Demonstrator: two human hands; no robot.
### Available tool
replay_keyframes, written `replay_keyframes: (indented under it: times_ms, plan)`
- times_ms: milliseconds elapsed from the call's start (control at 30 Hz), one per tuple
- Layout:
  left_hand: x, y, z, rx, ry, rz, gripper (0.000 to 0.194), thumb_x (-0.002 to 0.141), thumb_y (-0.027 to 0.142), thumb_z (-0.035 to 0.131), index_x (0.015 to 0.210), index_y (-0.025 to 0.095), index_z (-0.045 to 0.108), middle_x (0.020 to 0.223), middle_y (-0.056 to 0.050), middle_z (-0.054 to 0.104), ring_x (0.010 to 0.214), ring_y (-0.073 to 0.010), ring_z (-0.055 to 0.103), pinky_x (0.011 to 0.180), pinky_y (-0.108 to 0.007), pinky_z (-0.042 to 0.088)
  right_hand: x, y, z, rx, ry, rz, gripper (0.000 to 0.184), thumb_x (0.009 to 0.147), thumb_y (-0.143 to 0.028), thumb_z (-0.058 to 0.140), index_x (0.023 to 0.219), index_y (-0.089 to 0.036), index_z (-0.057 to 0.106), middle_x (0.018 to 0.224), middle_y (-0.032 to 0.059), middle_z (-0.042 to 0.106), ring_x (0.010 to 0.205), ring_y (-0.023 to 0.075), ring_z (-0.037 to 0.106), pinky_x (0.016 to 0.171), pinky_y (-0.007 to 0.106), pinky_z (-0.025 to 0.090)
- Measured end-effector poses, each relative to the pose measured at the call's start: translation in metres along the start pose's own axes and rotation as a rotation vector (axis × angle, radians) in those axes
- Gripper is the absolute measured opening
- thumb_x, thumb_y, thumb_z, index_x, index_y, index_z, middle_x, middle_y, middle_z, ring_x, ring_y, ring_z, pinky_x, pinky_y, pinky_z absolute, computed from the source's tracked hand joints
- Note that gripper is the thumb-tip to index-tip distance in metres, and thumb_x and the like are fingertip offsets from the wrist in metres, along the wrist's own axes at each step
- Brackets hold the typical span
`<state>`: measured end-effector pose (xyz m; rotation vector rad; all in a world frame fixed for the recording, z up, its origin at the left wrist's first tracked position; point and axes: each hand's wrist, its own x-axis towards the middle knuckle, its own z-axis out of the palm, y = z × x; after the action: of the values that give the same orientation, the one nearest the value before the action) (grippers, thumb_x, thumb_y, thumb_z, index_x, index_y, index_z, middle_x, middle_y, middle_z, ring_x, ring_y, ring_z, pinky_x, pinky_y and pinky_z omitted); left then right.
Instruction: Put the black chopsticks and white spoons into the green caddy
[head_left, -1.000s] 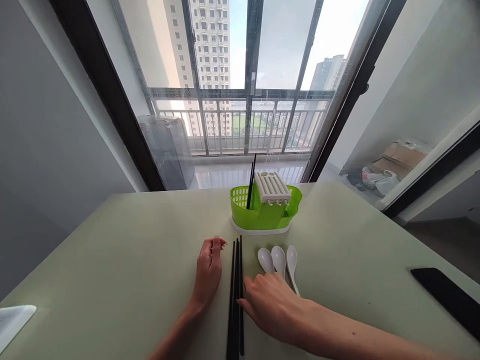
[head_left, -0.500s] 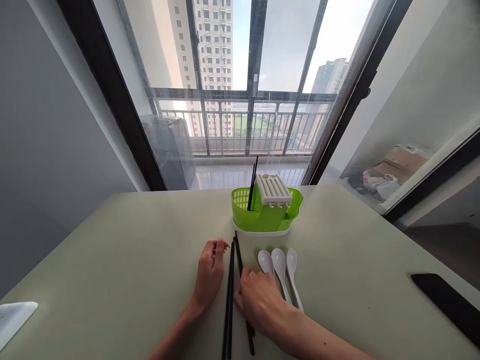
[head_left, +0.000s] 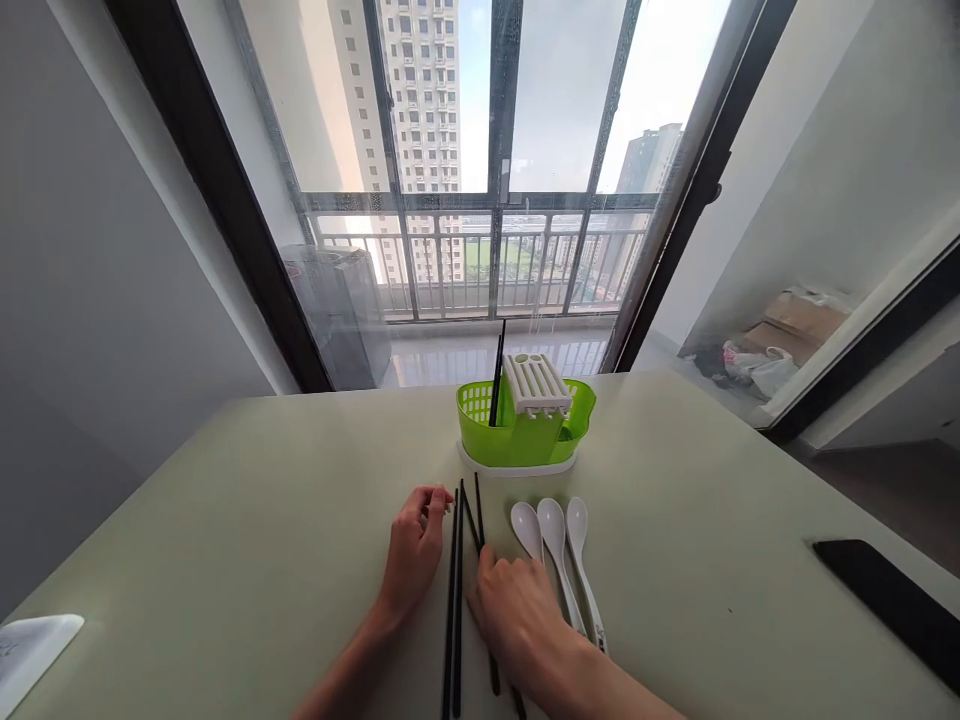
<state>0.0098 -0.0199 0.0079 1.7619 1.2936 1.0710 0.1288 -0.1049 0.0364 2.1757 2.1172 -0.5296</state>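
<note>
My left hand [head_left: 415,545] rests on its side on the table, fingers curled in with nothing visible in them, just left of two black chopsticks [head_left: 454,600] lying side by side. Over another pair of black chopsticks [head_left: 479,520], my right hand [head_left: 519,602] is closed with its fingertips on them. Their far tips are apart and their other ends poke out below my palm. Three white spoons lie to the right: the left spoon [head_left: 527,527] is partly behind my right hand, beside the middle spoon [head_left: 552,522] and the right spoon [head_left: 577,522].
Beyond my hands stands a green utensil holder [head_left: 517,440] with a white slotted top [head_left: 537,382]; two black chopsticks [head_left: 496,380] stand in its left basket. A black flat object [head_left: 885,600] lies at the right, a white object [head_left: 37,645] at the left. Windows rise behind the table [head_left: 322,480].
The chopsticks under my right hand have shifted, their far tips now spread apart, and one lower end points further right. My left hand stays nearly in place. The view has shifted slightly.
</note>
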Motion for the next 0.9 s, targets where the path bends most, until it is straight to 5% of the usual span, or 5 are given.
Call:
replay_keyframes:
  times_ms: [433, 567, 667, 767, 900]
  plan:
    - [0.014, 0.019, -0.007, 0.203, 0.073, 0.138, 0.039, 0.099, 0.051, 0.043, 0.087, 0.022, 0.066, 0.084, -0.003, 0.072, 0.078, -0.0204, 0.065, 0.063, -0.028, 0.045, -0.038, 0.027, 0.007, 0.225, 0.221, -0.065, 0.021, 0.098, -0.017, 0.040, 0.099, -0.017, 0.060, 0.072, 0.0090, 0.074, 0.065, 0.0279, 0.073, 0.055, 0.030, 0.034]
    - [0.054, 0.057, -0.008, 0.295, 0.158, 0.329, 0.035, 0.099, 0.047, 0.047, 0.092, 0.021, 0.070, 0.091, -0.005, 0.074, 0.081, -0.0199, 0.065, 0.069, -0.029, 0.048, -0.069, 0.077, 0.009, 0.680, 0.322, -0.176, 0.026, 0.103, -0.038, 0.033, 0.084, -0.024, 0.045, 0.061, -0.0037, 0.052, 0.052, 0.0158, 0.052, 0.052, 0.026, 0.030]
    - [0.097, 0.085, 0.001, 0.383, 0.126, 0.445, 0.030, 0.097, 0.042, 0.053, 0.101, 0.020, 0.072, 0.103, -0.008, 0.075, 0.098, -0.0232, 0.066, 0.087, -0.034, 0.051, -0.079, 0.119, 0.017, 0.993, 0.357, -0.091, 0.037, 0.102, -0.055, 0.032, 0.082, -0.025, 0.042, 0.058, -0.0081, 0.038, 0.049, 0.0127, 0.037, 0.049, 0.024, 0.030]
    - [0.140, 0.104, 0.016, 0.474, -0.022, 0.333, 0.029, 0.092, 0.036, 0.062, 0.114, 0.020, 0.072, 0.125, -0.010, 0.072, 0.127, -0.0296, 0.058, 0.112, -0.044, 0.041, -0.080, 0.150, 0.032, 1.155, 0.379, 0.036, 0.046, 0.099, -0.066, 0.034, 0.084, -0.025, 0.046, 0.059, -0.0075, 0.040, 0.050, 0.0132, 0.040, 0.049, 0.024, 0.034]
    - [0.184, 0.111, 0.035, 0.464, -0.157, 0.208, 0.028, 0.085, 0.032, 0.071, 0.109, 0.018, 0.075, 0.117, -0.012, 0.077, 0.120, -0.0324, 0.066, 0.108, -0.044, 0.047, -0.081, 0.166, 0.052, 1.228, 0.423, 0.082, 0.051, 0.095, -0.071, 0.040, 0.082, -0.024, 0.051, 0.061, -0.0052, 0.046, 0.054, 0.0144, 0.046, 0.051, 0.023, 0.039]
